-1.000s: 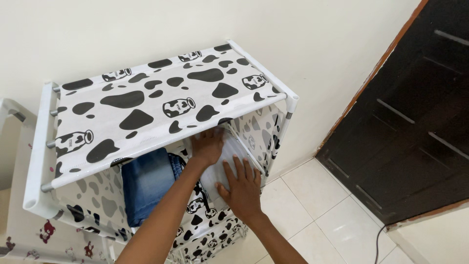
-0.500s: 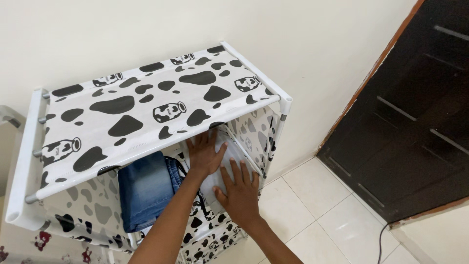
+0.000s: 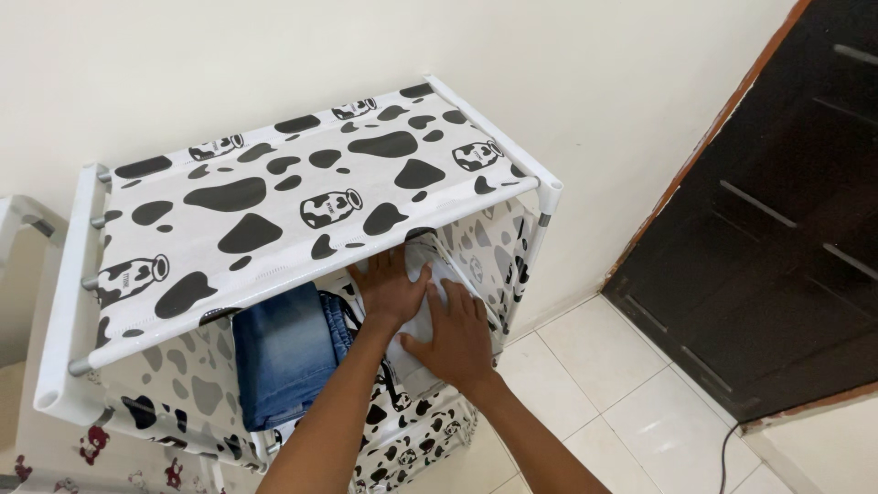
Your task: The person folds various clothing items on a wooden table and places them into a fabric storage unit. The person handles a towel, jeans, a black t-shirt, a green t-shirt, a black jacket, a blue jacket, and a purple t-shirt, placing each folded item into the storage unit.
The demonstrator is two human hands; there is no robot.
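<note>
A fabric shelf rack [image 3: 302,197] with a white cover printed in black cow spots stands against the wall. On its shelf under the top lies a folded light grey garment [image 3: 422,318]. My left hand [image 3: 389,288] rests flat on the garment's far part, reaching under the top cover. My right hand [image 3: 453,338] presses flat on its near part, fingers spread. A folded blue denim garment [image 3: 285,352] lies just left of both hands on the same shelf.
A dark wooden door [image 3: 786,220] with an orange-brown frame stands at the right. Pale floor tiles [image 3: 594,366] lie below, with a black cable [image 3: 727,453] at the bottom right. Another white rack with small red prints [image 3: 55,448] stands at the left.
The view has shifted so the rack sits higher and more to the right. Both hands stay flat on the grey garment, pushed slightly deeper under the top cover.
</note>
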